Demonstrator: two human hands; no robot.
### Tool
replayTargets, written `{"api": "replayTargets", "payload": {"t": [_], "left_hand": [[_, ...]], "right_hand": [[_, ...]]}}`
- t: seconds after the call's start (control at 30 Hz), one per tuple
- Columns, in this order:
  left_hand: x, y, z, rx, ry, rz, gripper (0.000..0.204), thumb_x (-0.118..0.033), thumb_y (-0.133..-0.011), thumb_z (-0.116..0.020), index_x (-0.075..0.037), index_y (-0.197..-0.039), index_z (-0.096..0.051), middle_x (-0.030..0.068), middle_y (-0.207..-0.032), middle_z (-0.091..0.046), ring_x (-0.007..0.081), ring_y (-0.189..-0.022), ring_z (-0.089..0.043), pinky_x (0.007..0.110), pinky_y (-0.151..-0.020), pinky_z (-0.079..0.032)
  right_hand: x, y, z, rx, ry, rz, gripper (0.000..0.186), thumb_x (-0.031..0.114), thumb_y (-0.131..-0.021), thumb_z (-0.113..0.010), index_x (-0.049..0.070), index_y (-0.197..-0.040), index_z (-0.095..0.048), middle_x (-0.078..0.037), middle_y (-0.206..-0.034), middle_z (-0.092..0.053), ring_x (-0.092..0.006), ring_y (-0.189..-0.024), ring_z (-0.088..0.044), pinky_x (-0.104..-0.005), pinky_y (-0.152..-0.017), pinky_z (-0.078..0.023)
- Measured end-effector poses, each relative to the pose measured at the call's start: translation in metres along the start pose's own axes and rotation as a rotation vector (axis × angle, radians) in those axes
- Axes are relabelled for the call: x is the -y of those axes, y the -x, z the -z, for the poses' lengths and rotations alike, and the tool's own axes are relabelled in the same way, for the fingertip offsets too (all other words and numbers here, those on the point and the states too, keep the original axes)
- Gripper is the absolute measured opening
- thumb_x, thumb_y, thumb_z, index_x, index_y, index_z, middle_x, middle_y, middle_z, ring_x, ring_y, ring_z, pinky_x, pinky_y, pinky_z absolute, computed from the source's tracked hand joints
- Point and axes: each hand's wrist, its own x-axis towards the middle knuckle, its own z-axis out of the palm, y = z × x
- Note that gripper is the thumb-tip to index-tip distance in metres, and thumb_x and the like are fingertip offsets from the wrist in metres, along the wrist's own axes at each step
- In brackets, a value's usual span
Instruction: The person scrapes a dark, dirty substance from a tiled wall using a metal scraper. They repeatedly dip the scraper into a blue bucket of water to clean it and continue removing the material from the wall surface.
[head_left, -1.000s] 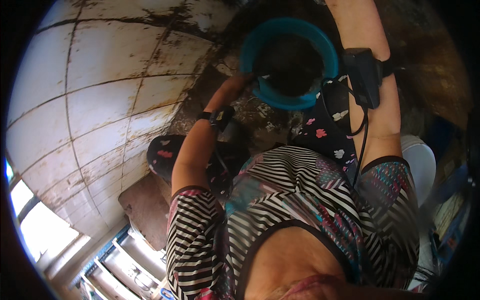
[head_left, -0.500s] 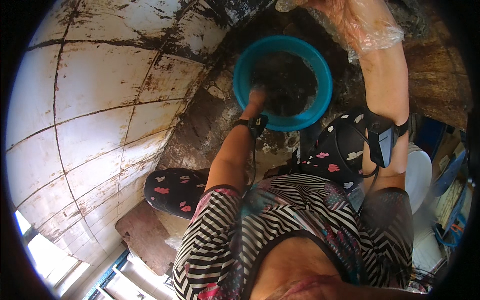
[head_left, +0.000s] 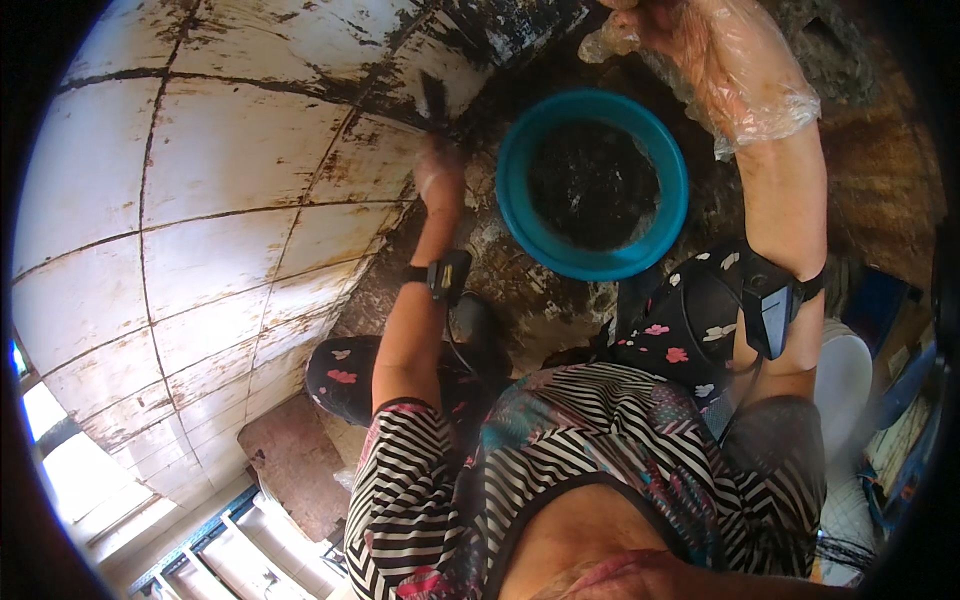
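Observation:
My left hand (head_left: 440,178), smeared by motion, is beside the tiled wall, left of a teal plastic basin (head_left: 508,190). Its fingers seem closed round a dark, blurred object (head_left: 432,97) whose kind I cannot make out; it lies against the grimy lower tiles. Dark liquid with pale flecks of foam fills the bottom of the basin. At the upper right, my right hand (head_left: 715,65) wears a loose clear plastic glove. It is raised beyond the basin's right side, and its fingers are partly cut off by the top edge, so their grip does not show.
White tiles (head_left: 230,140) with black and brown grime cover the wall at left. The floor (head_left: 540,320) is dark and stained. A brown board (head_left: 290,455) lies at the lower left. At right stands a white round container (head_left: 845,385) beside blue items.
My left hand has come out of the basin and moved left to the wall, with a dark object now showing at it. My right hand stays raised; the view has shifted slightly.

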Motion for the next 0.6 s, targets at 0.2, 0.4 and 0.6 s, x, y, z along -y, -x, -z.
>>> {"api": "replayTargets", "payload": {"t": [0.2, 0.4, 0.6], "left_hand": [[-0.059, -0.108, 0.006, -0.099, 0.138, -0.010, 0.030, -0.016, -0.080, -0.052, -0.005, -0.109, -0.052, 0.0224, -0.089, -0.062, 0.0416, -0.085, -0.058, 0.048, -0.069, -0.047], [-0.011, -0.059, -0.016, -0.226, 0.242, -0.100, 0.028, -0.017, -0.084, -0.048, -0.008, -0.110, -0.054, 0.0218, -0.093, -0.062, 0.0419, -0.087, -0.057, 0.048, -0.072, -0.046], [-0.023, -0.103, -0.013, -0.138, 0.171, -0.140, 0.036, -0.021, -0.087, -0.049, -0.005, -0.119, -0.052, 0.0216, -0.103, -0.060, 0.0393, -0.086, -0.058, 0.048, -0.072, -0.046]], "right_hand": [[0.005, -0.026, -0.013, 0.055, 0.045, 0.016, 0.025, 0.026, -0.089, -0.054, 0.002, -0.093, -0.057, -0.008, -0.075, -0.062, -0.0184, -0.063, -0.059, -0.0311, -0.055, -0.051], [0.008, -0.013, 0.002, 0.050, 0.043, 0.007, 0.025, 0.026, -0.089, -0.054, 0.001, -0.093, -0.057, -0.008, -0.075, -0.062, -0.0183, -0.063, -0.059, -0.0309, -0.056, -0.052], [0.008, -0.008, 0.005, 0.058, 0.081, -0.021, 0.024, 0.025, -0.089, -0.054, 0.001, -0.093, -0.057, -0.008, -0.075, -0.062, -0.0182, -0.063, -0.059, -0.0307, -0.056, -0.052]]}}
